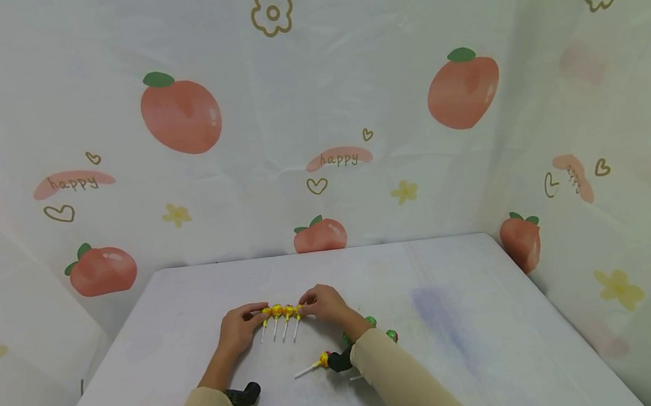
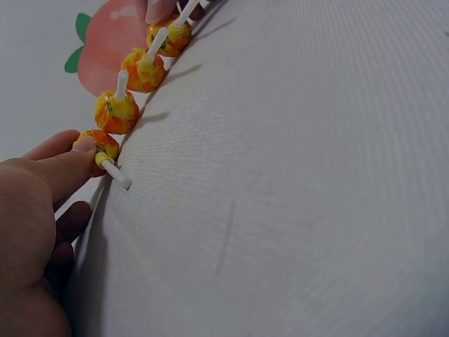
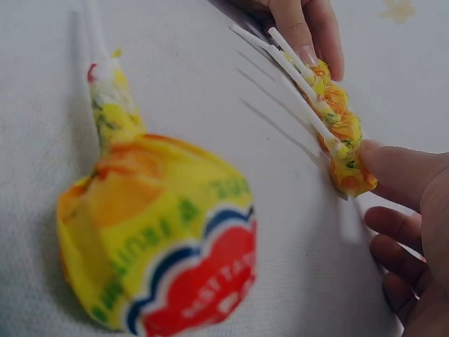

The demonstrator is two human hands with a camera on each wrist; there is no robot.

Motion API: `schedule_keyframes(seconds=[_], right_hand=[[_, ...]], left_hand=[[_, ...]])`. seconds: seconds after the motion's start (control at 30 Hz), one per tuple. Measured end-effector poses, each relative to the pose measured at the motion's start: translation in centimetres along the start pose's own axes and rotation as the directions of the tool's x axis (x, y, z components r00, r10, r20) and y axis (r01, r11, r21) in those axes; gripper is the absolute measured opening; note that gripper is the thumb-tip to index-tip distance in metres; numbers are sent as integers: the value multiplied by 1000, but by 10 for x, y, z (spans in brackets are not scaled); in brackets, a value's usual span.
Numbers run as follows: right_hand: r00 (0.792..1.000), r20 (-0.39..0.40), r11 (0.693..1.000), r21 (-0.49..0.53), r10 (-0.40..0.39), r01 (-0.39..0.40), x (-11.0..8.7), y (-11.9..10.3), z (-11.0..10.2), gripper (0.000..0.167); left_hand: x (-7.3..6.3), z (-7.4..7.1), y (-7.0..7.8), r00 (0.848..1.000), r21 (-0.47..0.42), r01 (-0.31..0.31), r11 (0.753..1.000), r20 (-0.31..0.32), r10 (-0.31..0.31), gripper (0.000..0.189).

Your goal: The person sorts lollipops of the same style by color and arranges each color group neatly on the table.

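Note:
Several yellow-orange wrapped lollipops stand side by side in a short row on the table, heads away from me and white sticks toward me. At the row's left end, my left hand [image 1: 239,329] pinches the end lollipop [image 2: 105,149] between thumb and forefinger. My right hand [image 1: 326,303] holds the lollipop at the right end [image 3: 349,175], its thumb against the wrapper; its other fingers are curled below in the right wrist view. Between the hands, the middle lollipops [image 2: 117,112] sit close against their neighbours.
Another yellow lollipop [image 3: 161,239] with a red label lies apart, by the black wrist camera [image 1: 340,360] on the right arm. Green-wrapped lollipops [image 1: 392,335] lie beyond the right forearm, partly hidden by it. A patterned curtain [image 1: 246,222] hangs behind the white table [image 1: 457,269].

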State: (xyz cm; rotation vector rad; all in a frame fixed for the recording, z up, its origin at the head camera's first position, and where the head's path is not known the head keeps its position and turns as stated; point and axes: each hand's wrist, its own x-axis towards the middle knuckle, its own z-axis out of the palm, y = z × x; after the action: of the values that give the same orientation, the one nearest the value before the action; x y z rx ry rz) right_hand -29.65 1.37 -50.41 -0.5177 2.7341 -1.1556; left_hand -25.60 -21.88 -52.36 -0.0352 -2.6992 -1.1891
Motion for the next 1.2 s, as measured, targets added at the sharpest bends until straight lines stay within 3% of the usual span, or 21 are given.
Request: schedule_keyframes(seconds=[0.3, 0.5, 0.83, 1.03, 1.2], right_hand=[[1000, 4, 999, 45, -16, 15, -5, -4, -13, 24], [997, -22, 998, 3, -69, 69, -10, -13, -28, 27], [987, -60, 986, 67, -150, 154, -35, -26, -53, 16], [988, -30, 984, 99, -149, 151, -53, -26, -48, 13], [985, 11, 984, 50, -174, 174, -67, -21, -38, 14]], left_hand=[[1, 0, 2, 1000, -2, -5, 1000, 5, 5, 24], [1, 1, 2, 1000, -3, 10, 1000, 12, -10, 24], [1, 1, 1, 1000, 1, 5, 1000, 10, -5, 25], [0, 1, -1, 1000, 13, 13, 1000, 7, -13, 24], [-1, 1, -1, 1000, 13, 4, 1000, 2, -4, 24]])
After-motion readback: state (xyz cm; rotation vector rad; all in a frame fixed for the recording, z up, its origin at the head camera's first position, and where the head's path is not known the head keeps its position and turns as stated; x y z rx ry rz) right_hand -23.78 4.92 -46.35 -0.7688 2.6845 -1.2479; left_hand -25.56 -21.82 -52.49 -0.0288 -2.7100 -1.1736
